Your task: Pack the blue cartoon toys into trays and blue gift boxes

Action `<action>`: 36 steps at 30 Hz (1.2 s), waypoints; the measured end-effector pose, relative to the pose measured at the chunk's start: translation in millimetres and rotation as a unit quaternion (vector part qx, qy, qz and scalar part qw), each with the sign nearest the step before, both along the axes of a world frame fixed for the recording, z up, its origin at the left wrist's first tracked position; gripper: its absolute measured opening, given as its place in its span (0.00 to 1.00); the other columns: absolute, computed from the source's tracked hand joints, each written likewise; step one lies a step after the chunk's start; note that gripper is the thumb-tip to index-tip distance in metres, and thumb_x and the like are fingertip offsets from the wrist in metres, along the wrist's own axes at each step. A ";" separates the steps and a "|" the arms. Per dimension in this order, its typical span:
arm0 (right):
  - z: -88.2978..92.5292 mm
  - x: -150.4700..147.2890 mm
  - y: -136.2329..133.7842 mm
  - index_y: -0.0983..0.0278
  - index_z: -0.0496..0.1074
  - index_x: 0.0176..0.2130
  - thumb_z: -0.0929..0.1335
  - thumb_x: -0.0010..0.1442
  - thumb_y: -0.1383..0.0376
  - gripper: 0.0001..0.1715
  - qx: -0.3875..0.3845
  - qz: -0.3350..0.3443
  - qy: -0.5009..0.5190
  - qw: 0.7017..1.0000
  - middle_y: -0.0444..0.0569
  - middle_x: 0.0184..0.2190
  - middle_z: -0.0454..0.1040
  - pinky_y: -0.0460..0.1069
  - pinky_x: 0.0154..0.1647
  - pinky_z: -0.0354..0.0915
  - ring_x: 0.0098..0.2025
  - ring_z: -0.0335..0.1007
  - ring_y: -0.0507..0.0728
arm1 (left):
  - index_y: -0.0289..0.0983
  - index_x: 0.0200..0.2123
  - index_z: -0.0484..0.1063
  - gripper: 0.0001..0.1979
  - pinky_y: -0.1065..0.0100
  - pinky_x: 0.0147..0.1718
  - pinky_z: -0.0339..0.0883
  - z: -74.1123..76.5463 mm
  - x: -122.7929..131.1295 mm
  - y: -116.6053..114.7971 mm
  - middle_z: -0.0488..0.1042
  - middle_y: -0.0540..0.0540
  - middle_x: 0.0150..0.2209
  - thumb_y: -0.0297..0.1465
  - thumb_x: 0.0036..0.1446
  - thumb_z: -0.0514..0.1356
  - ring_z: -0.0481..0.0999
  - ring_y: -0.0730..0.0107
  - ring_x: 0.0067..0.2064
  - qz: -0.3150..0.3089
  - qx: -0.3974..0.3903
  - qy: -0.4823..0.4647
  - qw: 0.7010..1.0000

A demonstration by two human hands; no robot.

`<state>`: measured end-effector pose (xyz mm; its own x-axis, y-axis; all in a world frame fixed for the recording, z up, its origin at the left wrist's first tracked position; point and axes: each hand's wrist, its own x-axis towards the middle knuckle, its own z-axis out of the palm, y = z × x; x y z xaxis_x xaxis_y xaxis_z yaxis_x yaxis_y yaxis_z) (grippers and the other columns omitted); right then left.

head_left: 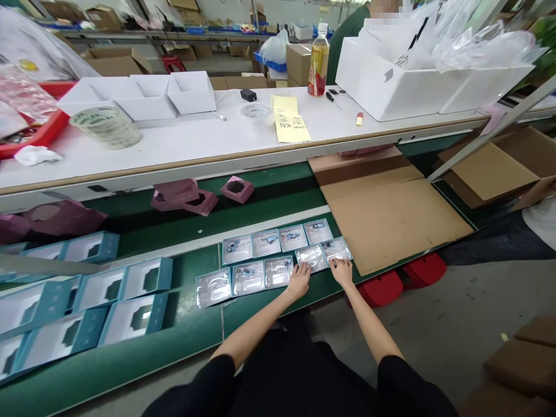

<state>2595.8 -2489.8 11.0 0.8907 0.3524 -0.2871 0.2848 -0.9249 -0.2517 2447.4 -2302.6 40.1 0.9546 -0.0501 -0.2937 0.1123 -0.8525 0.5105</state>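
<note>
Left hand [299, 280] and right hand [341, 272] at the near edge of the shallow boxes

Nine shallow boxes with clear plastic inserts lie in two rows on the green worktop [193, 325], four behind and five in front. Both hands are at the right part of the front row, apart from each other, palms down and fingers bent forward.

The left hand reaches the near left corner of the fourth front box [313, 256], just beside the third front box [278, 267]. The right hand has its fingertips at the near edge of the end box [337, 248], which sits directly against the fourth. Whether either hand pinches an edge or merely rests there, I cannot tell.

The back row [266, 242] stands just beyond, its boxes holding small blue pieces. Right of the rows lies a flat cardboard sheet [386, 214]; well to the left stand blue window boxes [158, 316].
</note>
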 end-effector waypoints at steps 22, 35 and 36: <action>2.2 -48.5 -6.6 0.62 0.76 0.45 0.51 0.70 0.52 0.32 -0.004 -0.049 0.080 0.996 0.57 0.42 0.79 0.57 0.51 0.63 0.51 0.72 0.65 | 0.47 0.72 0.44 0.42 0.51 0.52 0.65 -26.4 45.2 -38.4 0.74 0.34 0.52 0.22 0.56 0.54 0.76 0.47 0.53 0.025 -0.033 0.134 0.990; 3.5 -78.6 -6.0 0.66 0.56 0.67 0.54 0.67 0.52 0.36 0.157 -0.080 -0.008 0.984 0.59 0.65 0.60 0.59 0.64 0.57 0.66 0.55 0.63 | 0.39 0.64 0.61 0.26 0.49 0.60 0.58 6.7 -78.1 31.3 0.60 0.36 0.66 0.30 0.63 0.50 0.63 0.51 0.64 0.170 -0.058 -0.042 0.983; 3.0 -96.4 -7.8 0.67 0.57 0.67 0.54 0.67 0.51 0.37 0.171 -0.109 -0.007 0.979 0.60 0.65 0.61 0.59 0.64 0.57 0.66 0.56 0.64 | 0.40 0.64 0.62 0.26 0.47 0.60 0.57 5.1 -103.3 50.6 0.60 0.36 0.66 0.31 0.63 0.50 0.62 0.50 0.65 0.195 -0.025 -0.035 0.980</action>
